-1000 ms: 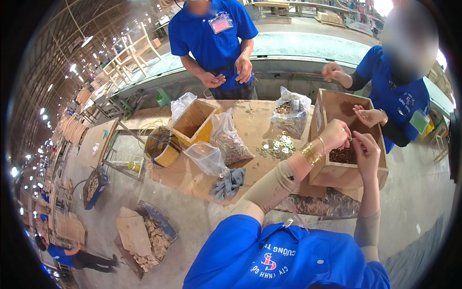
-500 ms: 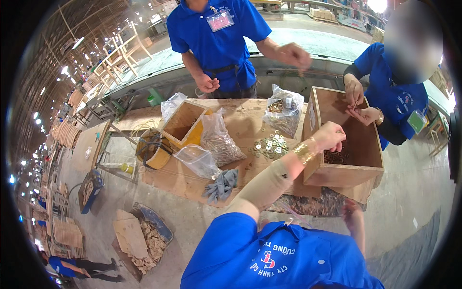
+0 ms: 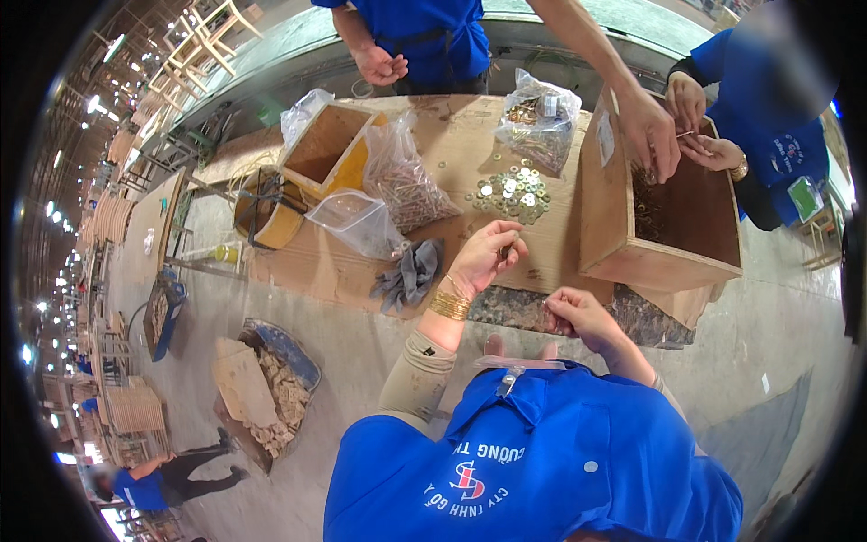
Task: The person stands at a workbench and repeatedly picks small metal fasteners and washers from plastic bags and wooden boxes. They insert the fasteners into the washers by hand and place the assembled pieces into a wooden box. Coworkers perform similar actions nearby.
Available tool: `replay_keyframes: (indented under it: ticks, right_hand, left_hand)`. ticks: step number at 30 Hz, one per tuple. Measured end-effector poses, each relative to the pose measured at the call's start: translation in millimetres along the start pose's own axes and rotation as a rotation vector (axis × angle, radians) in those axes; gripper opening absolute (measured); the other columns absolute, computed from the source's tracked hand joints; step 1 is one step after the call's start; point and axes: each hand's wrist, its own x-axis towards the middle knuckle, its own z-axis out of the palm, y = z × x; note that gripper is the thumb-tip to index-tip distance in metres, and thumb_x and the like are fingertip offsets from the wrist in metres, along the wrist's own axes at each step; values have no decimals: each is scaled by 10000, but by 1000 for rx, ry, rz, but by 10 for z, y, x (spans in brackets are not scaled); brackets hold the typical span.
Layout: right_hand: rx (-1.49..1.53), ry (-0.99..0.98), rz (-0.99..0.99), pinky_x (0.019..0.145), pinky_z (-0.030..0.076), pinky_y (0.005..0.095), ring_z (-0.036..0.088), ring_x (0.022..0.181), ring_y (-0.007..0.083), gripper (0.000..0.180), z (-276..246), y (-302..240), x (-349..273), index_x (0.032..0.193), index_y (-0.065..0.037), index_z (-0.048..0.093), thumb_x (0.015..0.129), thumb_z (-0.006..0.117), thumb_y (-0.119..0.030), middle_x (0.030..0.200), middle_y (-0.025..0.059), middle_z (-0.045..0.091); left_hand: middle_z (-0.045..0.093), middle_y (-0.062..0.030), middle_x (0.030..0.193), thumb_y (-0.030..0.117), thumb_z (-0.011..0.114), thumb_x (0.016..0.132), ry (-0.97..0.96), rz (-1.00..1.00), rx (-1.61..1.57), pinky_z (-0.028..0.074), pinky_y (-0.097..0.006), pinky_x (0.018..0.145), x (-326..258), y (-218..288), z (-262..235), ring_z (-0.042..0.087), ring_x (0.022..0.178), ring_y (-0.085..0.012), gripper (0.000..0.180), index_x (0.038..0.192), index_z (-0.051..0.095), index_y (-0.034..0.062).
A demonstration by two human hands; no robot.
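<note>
Washers (image 3: 512,191), flat round metal, heaped on cardboard (image 3: 555,257); left hand (image 3: 488,256), right hand (image 3: 581,318), both hands half-curled, contents unclear

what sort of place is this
Probably a wooden-furniture factory: unfinished pale wooden chair frames stand at upper left, stacks of curved pale wooden parts sit below them, and a loose pile of round metal washers lies beyond the person's left hand.

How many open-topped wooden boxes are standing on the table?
2. The large box stands at the right end of the table; the smaller box, with a yellow side, stands toward the left among plastic bags. Neither is hidden.
</note>
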Motion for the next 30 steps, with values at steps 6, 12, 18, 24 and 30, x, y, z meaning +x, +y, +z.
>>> replay_keyframes:
  ticks: [6,12,18,24,30]
  right_hand:
    - [-111,129,-235,413,331,160,417,466,17,134,116,-557,-75,908,-14,551,807,541,-101,647,12,553]
    - [-235,280,-498,396,299,156,407,465,6,79,-96,-983,-250,815,-28,579,774,573,-95,641,-11,559]
    - [-313,404,-610,388,292,147,396,451,1,112,-412,-1422,-442,839,-17,587,751,532,-57,644,-6,552]
    - [-701,663,-656,506,395,240,507,551,86,144,-833,-1641,-678,731,21,596,683,541,-104,594,50,559]
    - [-1086,702,-589,578,412,279,530,617,147,166,-1082,-1813,-735,709,40,589,676,553,-119,609,108,568]
  left_hand:
    - [608,-70,750,138,538,845,20,25,-20,346,-153,418,-80,-19,32,493,517,-46,78,863,530,63]
    - [588,-32,667,108,597,798,-125,87,89,336,-146,423,60,251,490,474,488,-39,60,809,592,49]
    - [586,-45,695,74,561,802,-323,100,169,336,-141,429,430,562,1154,462,493,-43,95,869,594,15]
    - [605,-105,711,42,541,795,-354,167,270,324,-162,428,705,598,1632,466,493,-62,96,860,590,-10]
    - [610,-109,710,46,551,774,-339,160,487,355,-169,431,861,482,1958,488,489,-63,95,847,581,-7]
